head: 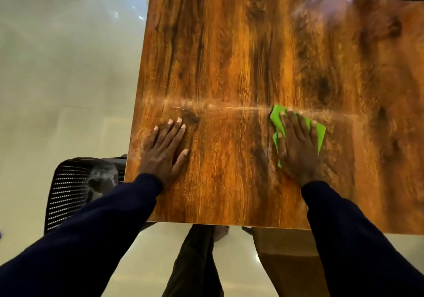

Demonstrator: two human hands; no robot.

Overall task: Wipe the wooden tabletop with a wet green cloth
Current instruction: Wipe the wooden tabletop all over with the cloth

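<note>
Fingers straight, your right hand (298,146) presses the crumpled bright green cloth (278,122) flat on the glossy brown wood-grain tabletop (229,55). Your left hand (165,149) rests open, palm down, on bare wood.

Two hands (165,150) (298,152), one cloth (277,119), one tabletop (241,55), one chair (66,188).

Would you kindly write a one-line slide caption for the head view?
Right hand presses a green cloth flat on the wooden tabletop while the left hand rests open beside it.
</note>
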